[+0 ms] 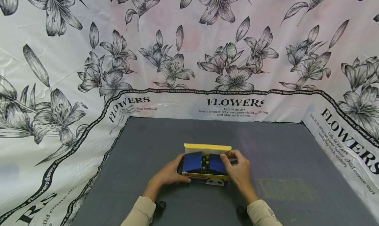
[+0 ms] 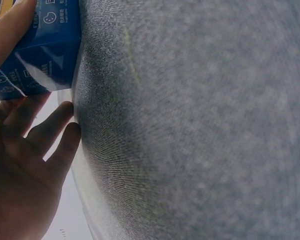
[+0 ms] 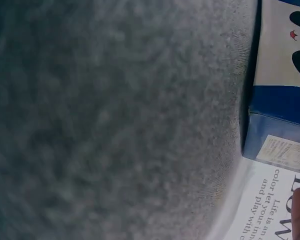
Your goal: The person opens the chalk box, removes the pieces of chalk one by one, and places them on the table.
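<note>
A small blue and yellow box point(image 1: 207, 180) with a panda face on its front stands on the grey table. Its yellow-edged lid point(image 1: 207, 147) is raised at the back. Two blue flaps point(image 1: 191, 162) lie over the opening, and several small greenish round ends point(image 1: 205, 163) show in the gap between them. My left hand point(image 1: 169, 172) grips the box's left end, thumb along the front; in the left wrist view some of its fingers point(image 2: 52, 127) are spread beside the box. With thumb and fingers, my right hand point(image 1: 239, 169) holds the right flap and upper right edge.
The grey tabletop point(image 1: 281, 153) extends around the box, with a faint yellowish patch point(image 1: 285, 189) at the right. A white flower-printed sheet point(image 1: 177, 104) rises along the back and both sides. A barcode label point(image 3: 284, 151) is on the box's right end.
</note>
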The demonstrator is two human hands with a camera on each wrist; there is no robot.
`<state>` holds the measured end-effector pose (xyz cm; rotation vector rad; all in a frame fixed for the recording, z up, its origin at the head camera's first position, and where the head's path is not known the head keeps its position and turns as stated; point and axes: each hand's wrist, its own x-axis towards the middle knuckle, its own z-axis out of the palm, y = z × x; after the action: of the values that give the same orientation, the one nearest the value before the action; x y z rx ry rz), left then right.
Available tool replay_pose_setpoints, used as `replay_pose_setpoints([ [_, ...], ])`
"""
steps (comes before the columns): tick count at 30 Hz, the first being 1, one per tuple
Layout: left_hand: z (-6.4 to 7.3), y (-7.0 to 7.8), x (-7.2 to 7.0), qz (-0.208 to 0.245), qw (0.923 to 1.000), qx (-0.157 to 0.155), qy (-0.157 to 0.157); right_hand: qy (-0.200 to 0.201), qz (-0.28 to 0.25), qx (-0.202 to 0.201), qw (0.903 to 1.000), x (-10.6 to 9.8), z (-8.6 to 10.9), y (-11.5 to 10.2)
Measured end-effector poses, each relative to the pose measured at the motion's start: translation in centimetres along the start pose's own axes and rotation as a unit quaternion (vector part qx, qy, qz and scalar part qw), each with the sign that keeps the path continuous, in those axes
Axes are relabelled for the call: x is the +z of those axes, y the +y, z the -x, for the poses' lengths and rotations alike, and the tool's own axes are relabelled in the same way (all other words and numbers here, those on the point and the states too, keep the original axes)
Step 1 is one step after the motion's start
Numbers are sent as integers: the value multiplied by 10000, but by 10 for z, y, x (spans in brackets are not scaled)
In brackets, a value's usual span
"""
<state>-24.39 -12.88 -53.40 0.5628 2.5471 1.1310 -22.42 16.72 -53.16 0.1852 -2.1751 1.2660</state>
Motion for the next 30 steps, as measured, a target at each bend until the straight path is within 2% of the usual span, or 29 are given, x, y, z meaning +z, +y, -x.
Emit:
replay_pose_setpoints([
  [5, -2, -1, 1, 38, 10000, 72, 29, -175, -101, -85, 9998, -1, 1, 1],
  [10, -3, 0, 0, 49, 10000, 56, 22, -724, 249, 68, 9970, -5, 3, -1],
  [15, -3, 1, 1, 42, 9999, 87, 28, -1294, 453, 405, 9897, -9, 4, -5],
  [20, -2, 1, 1, 80, 9999, 128, 31, -1750, 423, 914, 9794, -13, 3, -10],
  [24, -1, 0, 1, 120, 9998, 143, 52, -1962, 387, 1077, 9739, -15, 3, -9],
  [30, -1, 0, 2, 132, 9998, 133, 112, -2078, 319, 1252, 9696, -17, 1, -9],
])
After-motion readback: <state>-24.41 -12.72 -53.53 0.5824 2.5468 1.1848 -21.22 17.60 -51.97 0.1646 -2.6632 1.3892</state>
